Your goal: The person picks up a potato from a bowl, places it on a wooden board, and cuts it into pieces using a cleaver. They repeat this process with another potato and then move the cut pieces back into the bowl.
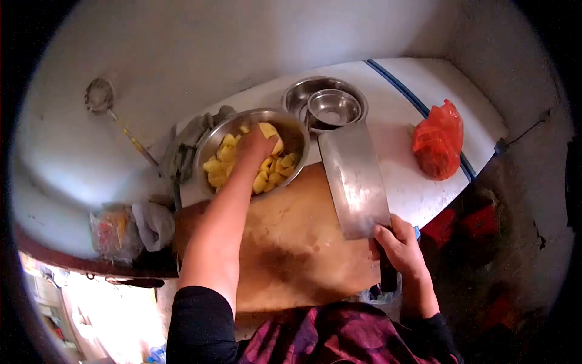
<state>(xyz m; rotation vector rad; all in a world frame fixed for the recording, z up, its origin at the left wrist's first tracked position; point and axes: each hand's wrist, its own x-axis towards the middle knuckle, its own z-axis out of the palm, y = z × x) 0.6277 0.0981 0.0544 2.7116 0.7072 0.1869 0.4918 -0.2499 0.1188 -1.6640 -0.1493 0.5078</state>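
My left hand reaches into a large steel bowl at the back left of the board. Its fingers close on a big peeled yellow potato. Cut potato chunks lie around the hand in the bowl. On the right, my right hand grips a cleaver by its dark handle, thumb near the base of the blade. The wide blade points away from me, above the right side of a wooden cutting board.
Behind the cleaver, a small steel bowl sits inside a wider steel basin. A red plastic bag rests on the white table at right. Grey cloth lies left of the potato bowl. A ladle leans against the wall.
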